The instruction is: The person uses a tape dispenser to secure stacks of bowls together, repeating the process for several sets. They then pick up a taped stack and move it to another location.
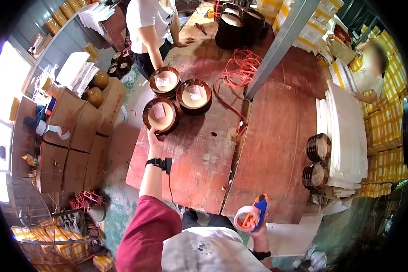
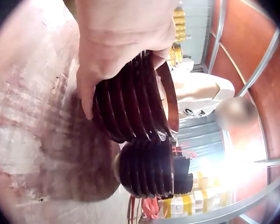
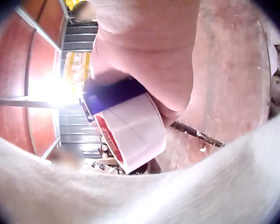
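My left hand (image 1: 155,140) grips the near side of a stack of dark brown bowls (image 1: 160,116) with cream insides at the left edge of the red table. A paper label lies in its top bowl. In the left wrist view my hand (image 2: 126,42) spreads across the ribbed side of this stack (image 2: 130,100). Two more labelled stacks stand close by, one behind (image 1: 165,81) and one to the right (image 1: 194,97). Low at the table's front edge, my right hand (image 1: 257,229) holds a blue and orange tape dispenser (image 1: 260,204) with a wide roll of tape (image 3: 135,133).
Red twine (image 1: 240,68) lies tangled beyond the bowls, near a slanting metal post (image 1: 281,47). Taller bowl stacks (image 1: 231,31) stand at the back. White sheets (image 1: 344,136) and two tipped bowl stacks (image 1: 319,147) line the right side. A person (image 1: 149,31) stands at the far left.
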Available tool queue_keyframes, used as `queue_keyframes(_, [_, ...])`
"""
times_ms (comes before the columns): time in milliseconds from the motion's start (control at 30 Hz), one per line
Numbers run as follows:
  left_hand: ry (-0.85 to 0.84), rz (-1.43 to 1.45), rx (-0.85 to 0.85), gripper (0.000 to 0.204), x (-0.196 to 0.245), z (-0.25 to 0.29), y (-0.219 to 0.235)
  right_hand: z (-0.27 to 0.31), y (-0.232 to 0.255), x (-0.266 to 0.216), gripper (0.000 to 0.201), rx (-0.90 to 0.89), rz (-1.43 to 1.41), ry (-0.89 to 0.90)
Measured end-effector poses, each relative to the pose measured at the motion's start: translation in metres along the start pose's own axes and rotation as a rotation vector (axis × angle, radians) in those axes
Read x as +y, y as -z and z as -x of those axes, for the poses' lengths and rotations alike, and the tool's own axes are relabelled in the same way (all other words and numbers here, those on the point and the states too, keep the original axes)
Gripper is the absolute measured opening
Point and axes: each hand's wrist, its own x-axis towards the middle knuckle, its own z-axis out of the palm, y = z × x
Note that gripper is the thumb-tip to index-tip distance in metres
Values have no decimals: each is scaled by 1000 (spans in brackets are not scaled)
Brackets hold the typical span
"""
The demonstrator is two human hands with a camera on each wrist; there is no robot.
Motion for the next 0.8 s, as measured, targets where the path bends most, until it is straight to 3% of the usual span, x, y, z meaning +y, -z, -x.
queue_keyframes(100, [-9,67,-87,31,0,16,-3,-17,-10,-3,68,-39,30,-24])
queue_keyframes(200, [17,-62,-64,32,12,23,-11,-58,-29,-10,70,-81,201,-56])
queue_keyframes(333, [1,-265,-8,31,47,30,-13,-186,-100,-19,60,-331,472,-210])
queue_keyframes(367, [-8,-340,-86,41,59,12,-2,-216,-126,-12,54,-288,596,-201])
queue_keyframes(400, [-17,-439,-63,46,71,7,-12,-265,-121,2,47,-346,688,-299])
queue_keyframes(433, [-11,-490,-65,48,82,9,-27,-291,-156,4,45,-412,781,-313])
queue_keyframes(533, [115,-481,-201,56,96,-5,-43,-382,-180,49,65,-567,944,-232])
queue_keyframes(600, [112,-495,-174,53,97,-21,-37,-411,-196,65,88,-673,920,-432])
queue_keyframes(700, [106,-552,-129,50,97,-24,-47,-430,-214,82,114,-633,897,-517])
queue_keyframes(800, [186,-472,-190,53,101,-25,-43,-440,-236,97,104,-654,897,-364])
